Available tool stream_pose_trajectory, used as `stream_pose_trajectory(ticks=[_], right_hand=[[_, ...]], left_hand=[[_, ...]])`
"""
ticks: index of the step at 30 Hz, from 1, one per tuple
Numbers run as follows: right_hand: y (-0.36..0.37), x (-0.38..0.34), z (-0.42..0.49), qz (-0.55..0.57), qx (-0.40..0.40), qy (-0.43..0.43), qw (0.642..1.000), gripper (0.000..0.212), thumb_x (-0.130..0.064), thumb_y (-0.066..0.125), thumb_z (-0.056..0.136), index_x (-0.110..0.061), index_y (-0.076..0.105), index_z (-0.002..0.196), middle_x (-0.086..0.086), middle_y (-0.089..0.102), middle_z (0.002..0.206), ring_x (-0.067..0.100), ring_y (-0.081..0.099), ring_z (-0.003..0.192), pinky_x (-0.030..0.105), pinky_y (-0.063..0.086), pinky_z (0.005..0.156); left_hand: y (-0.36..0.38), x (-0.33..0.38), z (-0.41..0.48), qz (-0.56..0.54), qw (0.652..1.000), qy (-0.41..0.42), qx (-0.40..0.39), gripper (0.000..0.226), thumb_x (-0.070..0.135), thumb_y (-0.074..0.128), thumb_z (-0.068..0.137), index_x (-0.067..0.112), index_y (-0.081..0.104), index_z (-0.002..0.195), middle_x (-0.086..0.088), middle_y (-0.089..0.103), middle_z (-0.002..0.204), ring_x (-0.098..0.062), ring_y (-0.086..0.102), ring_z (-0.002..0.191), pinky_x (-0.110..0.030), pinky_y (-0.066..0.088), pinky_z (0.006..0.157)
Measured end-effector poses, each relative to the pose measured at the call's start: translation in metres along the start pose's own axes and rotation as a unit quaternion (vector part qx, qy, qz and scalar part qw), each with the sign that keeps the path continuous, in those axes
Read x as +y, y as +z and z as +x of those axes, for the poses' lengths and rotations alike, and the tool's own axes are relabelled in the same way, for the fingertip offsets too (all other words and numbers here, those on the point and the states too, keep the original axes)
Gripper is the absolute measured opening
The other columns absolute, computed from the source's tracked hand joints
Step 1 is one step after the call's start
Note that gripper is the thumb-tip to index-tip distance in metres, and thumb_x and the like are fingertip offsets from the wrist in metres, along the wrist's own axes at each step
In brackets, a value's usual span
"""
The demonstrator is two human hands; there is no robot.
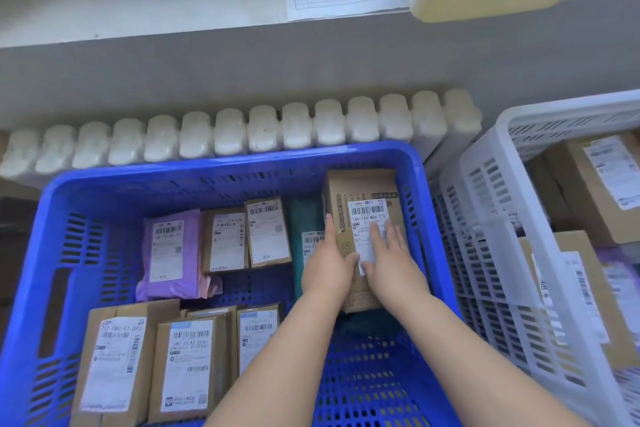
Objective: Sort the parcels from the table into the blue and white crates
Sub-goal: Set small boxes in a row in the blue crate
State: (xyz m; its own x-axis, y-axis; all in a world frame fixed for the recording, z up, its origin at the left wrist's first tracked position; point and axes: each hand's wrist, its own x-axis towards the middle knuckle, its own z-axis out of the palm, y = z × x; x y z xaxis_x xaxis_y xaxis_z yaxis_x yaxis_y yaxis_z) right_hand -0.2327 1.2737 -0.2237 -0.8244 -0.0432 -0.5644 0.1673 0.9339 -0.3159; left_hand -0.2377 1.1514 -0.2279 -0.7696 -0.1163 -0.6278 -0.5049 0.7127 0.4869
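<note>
Both hands rest on a tall brown cardboard box with a white barcode label [363,191], which lies inside the blue perforated plastic crate [207,170] against its far right corner. The left hand [327,267] lies along the box's left edge, its fingers straight against the side and its thumb on the top face. The right hand [391,260] lies flat and spread on the label, fingers straight, pressing down rather than gripping. Just left of the left hand's fingertips, a dark teal soft parcel [304,215] is partly tucked under the box. Further left of it stand two small labelled cardboard boxes [268,232] side by side, then a purple plastic mailer bag [169,253]. Nearer than the left hand and beside its forearm, a row of three labelled brown cardboard parcels [188,367] lines the crate's near side. To the right of the right hand, just past the blue wall, stands a white perforated plastic crate [491,184] holding several brown labelled cartons [595,184]. Beyond both hands, a white ribbed radiator [242,132] runs along the grey wall behind the blue crate.
</note>
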Motion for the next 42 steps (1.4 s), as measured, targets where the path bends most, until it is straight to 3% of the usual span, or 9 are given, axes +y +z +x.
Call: stream_pose_trajectory(ticks=[6, 12, 18, 23, 31, 34, 37, 42], right_hand=[[-0.004, 0.001, 0.017, -0.022, -0.05, -0.003, 0.998, 0.072, -0.031, 0.04, 0.106, -0.02, -0.008, 0.158, 0.003, -0.019, 0.164, 0.019, -0.013, 0.152, 0.036, 0.03, 0.115], [-0.005, 0.001, 0.008, 0.002, -0.033, -0.006, 0.999, 0.073, -0.03, 0.044, 0.104, -0.021, -0.004, 0.159, 0.003, -0.015, 0.165, 0.02, -0.007, 0.153, 0.034, 0.027, 0.116], [-0.007, 0.001, -0.011, 0.047, 0.034, 0.001, 0.998, 0.068, -0.025, 0.049, 0.1, -0.02, 0.014, 0.158, 0.005, 0.003, 0.166, 0.022, 0.006, 0.152, 0.038, 0.026, 0.118], [-0.007, -0.003, -0.022, 0.069, 0.073, 0.01, 0.995, 0.065, -0.024, 0.05, 0.1, -0.021, 0.019, 0.157, 0.005, 0.009, 0.165, 0.022, 0.011, 0.151, 0.041, 0.03, 0.117], [-0.007, -0.003, -0.027, 0.052, 0.06, -0.003, 0.997, 0.065, -0.025, 0.05, 0.1, -0.024, 0.019, 0.157, 0.004, 0.013, 0.164, 0.022, 0.013, 0.15, 0.039, 0.029, 0.117], [-0.008, 0.0, -0.028, 0.018, -0.005, -0.011, 1.0, 0.069, -0.025, 0.052, 0.099, -0.026, 0.016, 0.158, 0.002, 0.009, 0.165, 0.021, 0.012, 0.151, 0.037, 0.031, 0.116], [-0.011, -0.004, -0.028, 0.014, -0.021, -0.004, 1.0, 0.073, -0.027, 0.056, 0.097, -0.025, 0.016, 0.158, 0.004, 0.009, 0.165, 0.022, 0.01, 0.152, 0.039, 0.027, 0.118], [-0.01, -0.045, -0.027, 0.036, 0.079, -0.051, 0.995, 0.053, -0.018, 0.051, 0.099, -0.018, 0.037, 0.15, 0.007, 0.032, 0.156, 0.024, 0.026, 0.144, 0.037, 0.031, 0.114]], left_hand=[[0.003, 0.002, 0.009, 0.029, 1.0, 0.004, -0.005, 0.086, 0.039, 0.054, 0.099, 0.039, -0.011, 0.156, -0.003, 0.056, 0.141, -0.029, 0.061, 0.114, -0.044, 0.052, 0.091], [-0.003, -0.01, 0.004, -0.028, 0.999, 0.028, -0.028, 0.076, 0.044, 0.048, 0.101, 0.043, -0.004, 0.156, 0.0, 0.052, 0.146, -0.024, 0.06, 0.117, -0.034, 0.05, 0.084], [-0.011, -0.024, -0.014, -0.097, 0.995, 0.0, -0.033, 0.061, 0.051, 0.033, 0.104, 0.031, 0.014, 0.158, -0.001, 0.036, 0.158, -0.023, 0.04, 0.141, -0.039, 0.038, 0.111], [-0.013, -0.029, -0.027, -0.108, 0.994, 0.009, -0.02, 0.055, 0.046, 0.033, 0.105, 0.031, 0.022, 0.157, 0.001, 0.037, 0.158, -0.02, 0.04, 0.14, -0.038, 0.037, 0.111], [-0.011, -0.027, -0.029, -0.099, 0.994, 0.038, -0.035, 0.049, 0.03, 0.032, 0.107, 0.03, 0.028, 0.156, 0.001, 0.033, 0.159, -0.018, 0.038, 0.142, -0.036, 0.034, 0.114], [-0.013, -0.036, -0.031, -0.084, 0.995, 0.018, -0.058, 0.047, 0.022, 0.032, 0.107, 0.028, 0.034, 0.153, 0.0, 0.036, 0.158, -0.021, 0.042, 0.138, -0.035, 0.038, 0.112], [-0.019, -0.055, -0.036, -0.051, 0.997, -0.011, -0.057, 0.048, 0.016, 0.031, 0.106, 0.025, 0.033, 0.153, -0.002, 0.038, 0.156, -0.031, 0.056, 0.124, -0.039, 0.048, 0.099], [-0.045, -0.106, -0.047, 0.039, 0.998, -0.047, 0.023, 0.048, 0.007, 0.037, 0.1, 0.022, 0.046, 0.145, -0.003, 0.045, 0.145, -0.026, 0.054, 0.121, -0.036, 0.047, 0.09]])
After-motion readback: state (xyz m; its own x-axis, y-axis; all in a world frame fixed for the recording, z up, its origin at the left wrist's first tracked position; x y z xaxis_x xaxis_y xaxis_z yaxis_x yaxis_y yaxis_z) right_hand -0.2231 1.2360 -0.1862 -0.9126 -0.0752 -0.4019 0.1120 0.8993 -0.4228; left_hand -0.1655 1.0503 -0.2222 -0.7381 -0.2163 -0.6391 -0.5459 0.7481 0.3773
